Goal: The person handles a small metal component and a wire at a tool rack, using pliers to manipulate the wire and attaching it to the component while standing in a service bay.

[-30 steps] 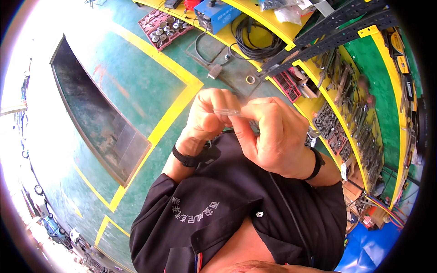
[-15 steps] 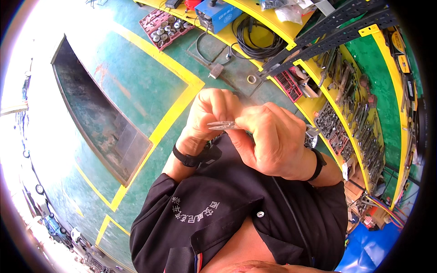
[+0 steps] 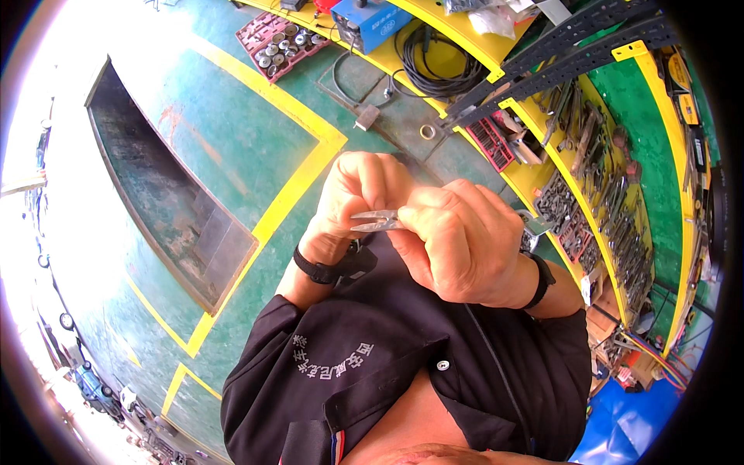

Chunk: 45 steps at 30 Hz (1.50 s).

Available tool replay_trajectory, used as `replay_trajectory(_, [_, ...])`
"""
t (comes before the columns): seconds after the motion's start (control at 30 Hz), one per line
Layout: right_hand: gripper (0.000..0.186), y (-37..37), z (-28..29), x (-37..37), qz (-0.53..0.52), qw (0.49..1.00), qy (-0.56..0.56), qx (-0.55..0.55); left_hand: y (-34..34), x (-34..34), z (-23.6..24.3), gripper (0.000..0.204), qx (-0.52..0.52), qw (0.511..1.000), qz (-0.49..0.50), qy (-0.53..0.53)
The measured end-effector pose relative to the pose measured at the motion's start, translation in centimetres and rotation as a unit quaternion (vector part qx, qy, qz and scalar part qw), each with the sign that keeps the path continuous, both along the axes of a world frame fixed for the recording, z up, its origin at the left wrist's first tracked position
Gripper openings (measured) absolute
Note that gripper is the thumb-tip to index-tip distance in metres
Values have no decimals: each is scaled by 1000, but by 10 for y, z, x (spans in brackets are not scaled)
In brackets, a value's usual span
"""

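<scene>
My right hand (image 3: 457, 252) grips a small pair of silver needle-nose pliers (image 3: 377, 221) between thumb and fingers, in front of my chest. The two pointed jaws stick out to the left and stand slightly apart. My left hand (image 3: 353, 198) is raised close beside it, fingers curled in and pressed together right at the jaws. Whatever those left fingers hold, if anything, is hidden. The handles of the pliers are covered by my right hand. Each wrist has a black band, and the dark shirt (image 3: 403, 310) lies beneath both hands.
A long dark pit (image 3: 174, 194) is sunk in the green floor at left, along a yellow line (image 3: 291, 194). Yellow shelving (image 3: 573, 186) full of tools runs along the right. A coiled black cable (image 3: 442, 66), a blue machine (image 3: 372, 23) and a red case (image 3: 283, 46) are ahead.
The jaws of the pliers have spread a little wider apart. My right hand has shifted very slightly; my left hand keeps its place.
</scene>
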State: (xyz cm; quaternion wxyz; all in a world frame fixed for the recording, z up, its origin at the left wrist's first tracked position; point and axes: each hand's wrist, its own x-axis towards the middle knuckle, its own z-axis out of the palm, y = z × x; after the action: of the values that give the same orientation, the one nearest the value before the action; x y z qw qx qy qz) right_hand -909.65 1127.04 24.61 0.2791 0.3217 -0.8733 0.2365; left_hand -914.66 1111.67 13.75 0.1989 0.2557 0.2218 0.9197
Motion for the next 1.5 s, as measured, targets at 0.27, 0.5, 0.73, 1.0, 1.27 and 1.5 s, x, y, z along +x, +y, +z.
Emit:
replay_trajectory(0.27, [22, 1, -1, 4, -9, 1000, 4, 11, 3, 3, 0, 48, 6, 1000, 3, -11])
replay_trajectory(0.5, [23, 2, -3, 6, -30, 999, 8, 25, 4, 2, -3, 46, -8, 1000, 13, 0])
replay_trajectory(0.73, [15, -2, -16, 1, -63, 996, 68, 19, 9, 2, -2, 46, -6, 1000, 22, -6])
replay_trajectory(1.0, [13, -5, -19, -1, -81, 993, 89, 18, 8, 0, -2, 44, -14, 999, 30, -17])
replay_trajectory(1.27, [14, -9, -21, -4, -92, 992, 83, 13, 5, -4, -3, 43, -15, 999, 30, -21])
replay_trajectory(1.5, [18, -10, -17, -3, -86, 994, 61, 4, 5, -6, -3, 43, -19, 999, 35, -22])
